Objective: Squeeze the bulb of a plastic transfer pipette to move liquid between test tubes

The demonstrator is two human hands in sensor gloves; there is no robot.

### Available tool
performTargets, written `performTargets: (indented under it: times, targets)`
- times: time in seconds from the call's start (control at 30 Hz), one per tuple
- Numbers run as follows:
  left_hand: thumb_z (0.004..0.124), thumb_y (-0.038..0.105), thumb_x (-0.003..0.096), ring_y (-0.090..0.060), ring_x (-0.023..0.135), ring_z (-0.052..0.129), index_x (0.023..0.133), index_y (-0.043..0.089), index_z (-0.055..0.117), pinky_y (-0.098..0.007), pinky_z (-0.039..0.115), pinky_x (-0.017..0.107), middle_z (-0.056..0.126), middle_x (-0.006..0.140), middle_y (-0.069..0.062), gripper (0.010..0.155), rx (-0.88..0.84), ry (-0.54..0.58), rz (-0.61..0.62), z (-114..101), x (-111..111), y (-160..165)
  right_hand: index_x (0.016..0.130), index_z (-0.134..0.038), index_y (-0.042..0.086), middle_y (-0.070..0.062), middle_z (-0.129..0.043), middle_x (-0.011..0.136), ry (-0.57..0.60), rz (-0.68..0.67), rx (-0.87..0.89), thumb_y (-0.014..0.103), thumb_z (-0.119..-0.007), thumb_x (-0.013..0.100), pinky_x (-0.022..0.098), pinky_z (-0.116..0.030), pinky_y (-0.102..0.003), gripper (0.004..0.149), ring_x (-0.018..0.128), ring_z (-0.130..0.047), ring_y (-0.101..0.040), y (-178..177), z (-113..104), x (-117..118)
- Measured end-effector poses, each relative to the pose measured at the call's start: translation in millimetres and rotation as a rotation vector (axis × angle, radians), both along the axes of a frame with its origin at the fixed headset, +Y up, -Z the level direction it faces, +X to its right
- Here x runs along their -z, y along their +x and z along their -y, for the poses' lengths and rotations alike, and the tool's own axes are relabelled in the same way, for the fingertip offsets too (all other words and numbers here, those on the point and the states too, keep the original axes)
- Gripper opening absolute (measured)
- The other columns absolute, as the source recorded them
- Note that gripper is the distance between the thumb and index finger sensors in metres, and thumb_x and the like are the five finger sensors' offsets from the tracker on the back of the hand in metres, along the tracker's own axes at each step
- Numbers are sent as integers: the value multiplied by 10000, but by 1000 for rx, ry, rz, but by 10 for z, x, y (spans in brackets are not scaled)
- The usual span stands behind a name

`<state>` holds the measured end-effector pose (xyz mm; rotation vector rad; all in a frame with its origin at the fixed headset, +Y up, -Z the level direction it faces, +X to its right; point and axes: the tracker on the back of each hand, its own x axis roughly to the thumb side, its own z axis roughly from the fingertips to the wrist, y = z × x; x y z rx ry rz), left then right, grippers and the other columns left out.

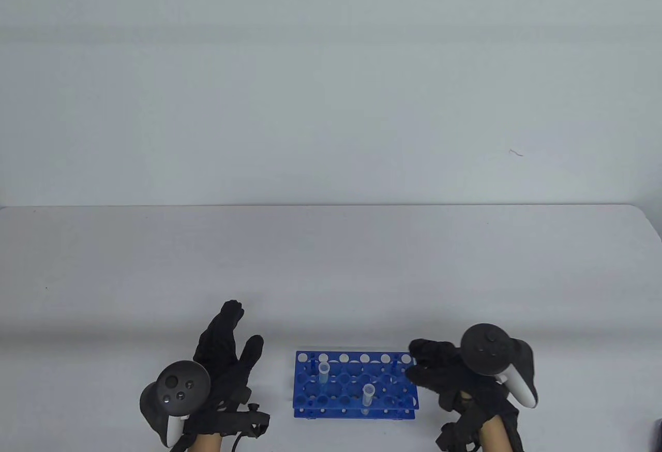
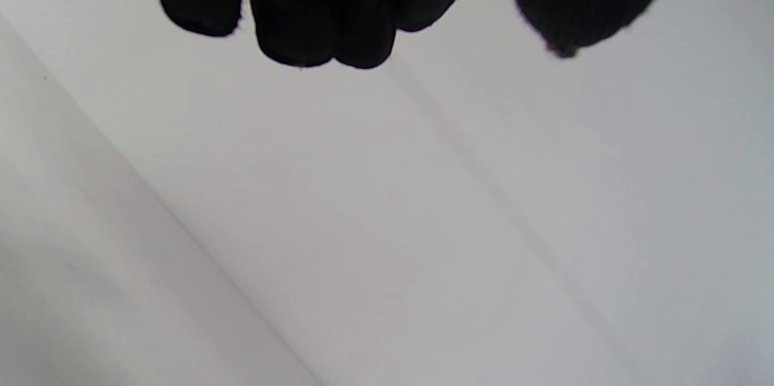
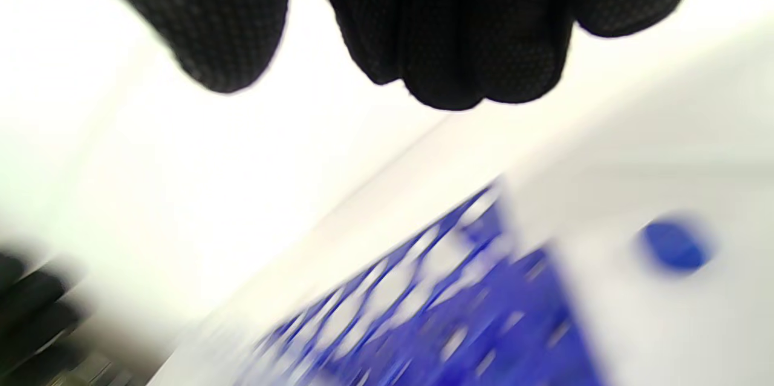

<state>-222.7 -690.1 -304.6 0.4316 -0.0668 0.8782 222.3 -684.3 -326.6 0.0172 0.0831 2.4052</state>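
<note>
Table view: a blue test-tube rack (image 1: 356, 385) stood near the table's (image 1: 331, 266) front edge, holding two clear tubes, one (image 1: 324, 372) at rear left, one (image 1: 368, 396) at front centre. The left hand (image 1: 220, 364) lay left of the rack, fingers spread, holding nothing. The right hand (image 1: 439, 369) was at the rack's right end, fingers curled; whether it touched or gripped anything could not be told. No pipette was visible. Right wrist view: fingertips (image 3: 471, 41) above the blurred rack (image 3: 435, 313); a blue blob (image 3: 674, 245) lay beside the rack. Left wrist view: only fingertips (image 2: 326, 17) over bare surface.

White table (image 1: 331, 266), pale wall (image 1: 331, 85) behind w/ small mark (image 1: 515, 152).
</note>
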Motion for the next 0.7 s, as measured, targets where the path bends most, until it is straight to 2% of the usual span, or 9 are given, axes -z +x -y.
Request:
performTargets:
  times: [0.07, 0.13, 0.37, 0.5, 0.57, 0.7]
  targets:
    - [612, 647, 473, -259, 1070, 592, 1149, 308, 384, -552, 549, 816, 543, 1199, 5, 790, -4, -3, 11, -7, -2, 33, 917, -764, 76, -182, -873, 853, -25, 141, -153, 419, -854, 369, 557, -641, -614, 652, 702, -846, -383, 245, 82, 23]
    - [613, 643, 475, -261, 1067, 594, 1148, 307, 389, -553, 550, 814, 548, 1197, 2, 785, 7, 2, 17, -5, -1, 50, 913, -764, 71, -181, -876, 846, -72, 229, -301, 411, -859, 365, 550, -648, -609, 652, 694, -851, -378, 347, 193, 51]
    - [610, 638, 480, -268, 1057, 605, 1148, 301, 399, -554, 554, 808, 562, 1189, -4, 777, 17, -25, -3, 35, 17, 13, 888, -777, 117, -128, -895, 806, -302, 184, -760, 375, -875, 349, 546, -671, -581, 606, 664, -873, -334, 218, 595, 165]
    - [613, 632, 480, -273, 1049, 615, 1146, 296, 409, -554, 560, 803, 573, 1184, -7, 774, 12, -45, 11, 70, 34, 30, 868, -803, 161, -108, -922, 776, -331, 172, -745, 381, -870, 347, 537, -689, -568, 569, 637, -894, -315, 262, 709, 160]
    - [612, 633, 480, -271, 1049, 616, 1146, 297, 409, -555, 561, 802, 576, 1184, -7, 773, 26, -44, 10, 73, 34, 40, 842, -806, 178, -89, -925, 741, -299, 198, -743, 384, -869, 342, 535, -693, -562, 544, 620, -898, -299, 280, 741, 153]
    - [612, 632, 480, -271, 1046, 623, 1146, 298, 413, -552, 566, 802, 582, 1181, -7, 771, 30, -44, 6, 75, 34, 36, 811, -787, 186, -71, -921, 676, -231, 163, -811, 381, -860, 334, 535, -693, -554, 520, 578, -896, -283, 239, 808, 161]
